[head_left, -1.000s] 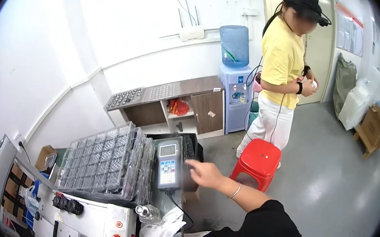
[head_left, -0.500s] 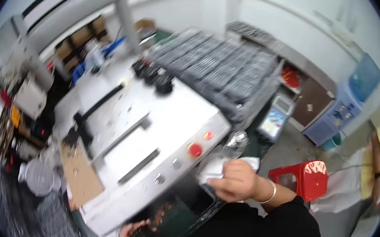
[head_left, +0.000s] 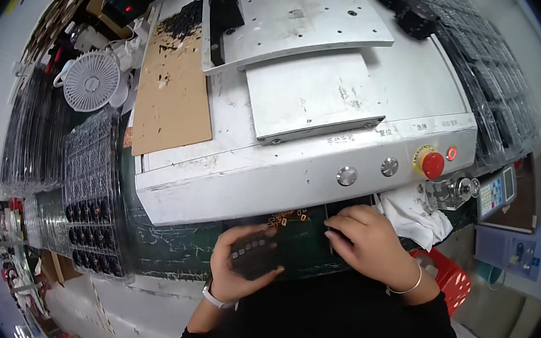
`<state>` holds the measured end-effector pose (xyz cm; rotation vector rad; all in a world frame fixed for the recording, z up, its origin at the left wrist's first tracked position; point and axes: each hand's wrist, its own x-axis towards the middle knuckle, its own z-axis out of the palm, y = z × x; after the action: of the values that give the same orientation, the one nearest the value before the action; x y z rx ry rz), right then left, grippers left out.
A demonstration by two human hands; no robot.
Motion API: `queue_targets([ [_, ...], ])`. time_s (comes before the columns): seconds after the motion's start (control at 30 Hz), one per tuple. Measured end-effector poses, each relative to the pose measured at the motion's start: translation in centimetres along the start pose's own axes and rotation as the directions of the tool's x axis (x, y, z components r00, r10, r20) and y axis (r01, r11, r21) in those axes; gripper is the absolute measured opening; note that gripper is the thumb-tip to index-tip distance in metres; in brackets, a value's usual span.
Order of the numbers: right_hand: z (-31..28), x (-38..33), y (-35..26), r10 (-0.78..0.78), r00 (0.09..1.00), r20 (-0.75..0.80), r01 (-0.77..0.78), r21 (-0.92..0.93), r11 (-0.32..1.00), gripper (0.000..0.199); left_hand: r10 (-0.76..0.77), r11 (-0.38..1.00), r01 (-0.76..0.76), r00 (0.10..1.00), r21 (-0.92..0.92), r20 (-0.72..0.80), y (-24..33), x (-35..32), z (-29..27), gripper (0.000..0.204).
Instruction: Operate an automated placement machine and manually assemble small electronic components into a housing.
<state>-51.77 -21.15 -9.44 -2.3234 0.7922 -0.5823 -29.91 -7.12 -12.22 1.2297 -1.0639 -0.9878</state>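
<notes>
My left hand (head_left: 234, 264) is wrapped round a dark rectangular block (head_left: 253, 256) with a row of small round spots on its face. The fingers lie along its far side, the thumb along its near edge. To the right of it, my right hand (head_left: 371, 242) hovers over the green work surface (head_left: 173, 244), thumb and forefinger close together. A thin dark line shows by those fingertips, too small to name. Between the hands and the machine lie several small copper-orange pieces (head_left: 292, 217).
Ahead stands a pale metal machine (head_left: 215, 189) with a red stop button (head_left: 432, 164). Right of my right hand are a white cloth (head_left: 410, 217), a glass bottle (head_left: 449, 193) and a red stool (head_left: 447, 280). To the left are trays of black parts (head_left: 91, 216) and a fan (head_left: 92, 81).
The view has swung left and downward. My right hand has left the white cloth and come in over the work surface. My left hand and its block now show more fully.
</notes>
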Motion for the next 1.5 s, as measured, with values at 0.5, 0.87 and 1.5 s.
queue_targets([
  [0.5,4.8,2.1,-0.2,-0.086,0.996,0.009,0.086,-0.247,0.965,0.019,0.000,0.988,-0.002,1.000,0.155,0.014,0.3,0.8,1.1,0.081],
  [0.87,5.2,2.2,-0.8,-0.098,0.995,0.002,0.093,-0.344,0.934,0.023,0.015,0.942,-0.001,0.999,0.334,-0.039,1.0,1.2,1.0,0.069],
  [1.5,-1.5,3.0,-2.6,-0.139,0.985,0.098,0.078,0.465,0.882,0.013,-0.072,0.902,0.000,0.986,0.432,0.151,3.1,2.8,2.4,0.075],
])
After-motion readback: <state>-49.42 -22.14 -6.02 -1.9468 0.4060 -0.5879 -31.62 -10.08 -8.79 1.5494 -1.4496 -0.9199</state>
